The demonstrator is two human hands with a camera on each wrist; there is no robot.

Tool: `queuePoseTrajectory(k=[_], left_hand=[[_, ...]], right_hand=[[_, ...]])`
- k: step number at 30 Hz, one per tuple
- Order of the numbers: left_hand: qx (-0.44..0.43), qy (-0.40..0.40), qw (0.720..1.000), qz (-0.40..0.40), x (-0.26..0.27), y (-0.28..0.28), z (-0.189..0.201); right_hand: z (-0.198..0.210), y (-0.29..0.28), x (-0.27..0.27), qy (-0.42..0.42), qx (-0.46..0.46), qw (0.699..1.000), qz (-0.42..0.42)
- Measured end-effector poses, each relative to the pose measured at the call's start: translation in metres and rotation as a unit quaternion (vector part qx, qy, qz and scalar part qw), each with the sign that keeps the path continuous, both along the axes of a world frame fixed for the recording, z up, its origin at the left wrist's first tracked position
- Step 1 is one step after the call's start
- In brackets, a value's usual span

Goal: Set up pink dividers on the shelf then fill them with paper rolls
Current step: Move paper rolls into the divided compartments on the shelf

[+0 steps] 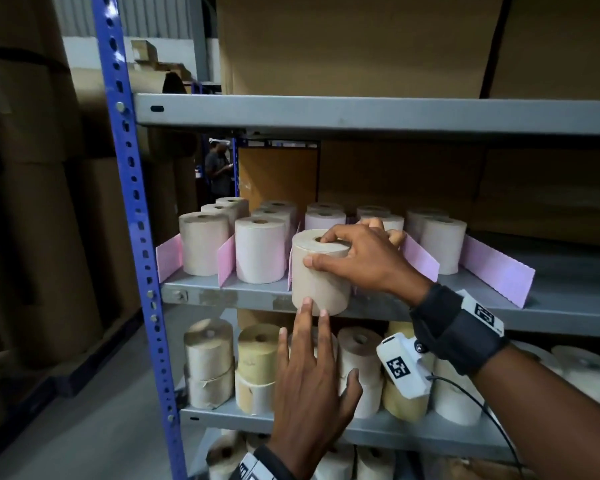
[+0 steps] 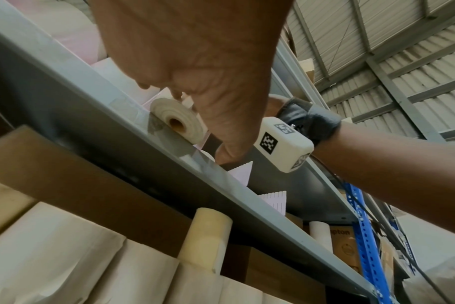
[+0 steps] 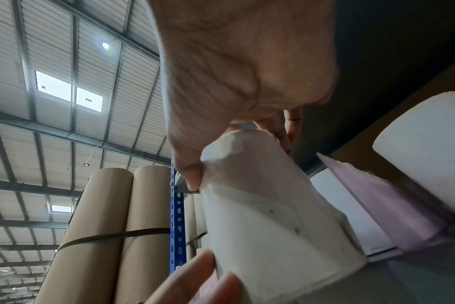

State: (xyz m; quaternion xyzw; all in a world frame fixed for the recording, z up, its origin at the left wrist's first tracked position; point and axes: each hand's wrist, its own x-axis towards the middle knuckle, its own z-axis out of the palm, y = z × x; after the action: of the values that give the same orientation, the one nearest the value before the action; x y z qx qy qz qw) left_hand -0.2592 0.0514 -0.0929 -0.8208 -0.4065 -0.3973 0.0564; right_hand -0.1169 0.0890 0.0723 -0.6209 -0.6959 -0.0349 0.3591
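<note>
A beige paper roll (image 1: 321, 271) stands at the front edge of the grey middle shelf (image 1: 568, 303), in the third slot between pink dividers (image 1: 420, 256). My right hand (image 1: 329, 252) grips it, fingers over the top and thumb on the side; the right wrist view shows the thumb pressed into the roll (image 3: 268, 216). From below, my left hand (image 1: 312, 341) touches the roll's lower front with straight fingers. In the left wrist view the roll's (image 2: 178, 121) underside overhangs the shelf lip. Several other rolls (image 1: 260, 249) fill the slots.
A blue perforated post (image 1: 132, 202) stands left of the shelf. Lower shelves hold more rolls (image 1: 210, 362). Cardboard boxes (image 1: 361, 43) sit on the shelf above. Tall brown rolls (image 1: 32, 202) stand at far left. A person (image 1: 219, 168) stands far behind. Past the rightmost divider (image 1: 496, 271) the shelf is bare.
</note>
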Motion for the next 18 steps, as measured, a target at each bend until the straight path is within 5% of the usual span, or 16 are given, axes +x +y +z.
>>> queuePoseTrajectory(k=[7,18], left_hand=[[-0.003,0.011,1.0,0.016,0.014,0.032,0.011],[-0.032,0.039,0.998,0.024,0.023,0.052,0.011]], right_hand=[[0.007,0.032,0.006,-0.126,-0.027,0.991,-0.044],[0.043,0.045,0.023,-0.16,-0.159,0.974,-0.009]])
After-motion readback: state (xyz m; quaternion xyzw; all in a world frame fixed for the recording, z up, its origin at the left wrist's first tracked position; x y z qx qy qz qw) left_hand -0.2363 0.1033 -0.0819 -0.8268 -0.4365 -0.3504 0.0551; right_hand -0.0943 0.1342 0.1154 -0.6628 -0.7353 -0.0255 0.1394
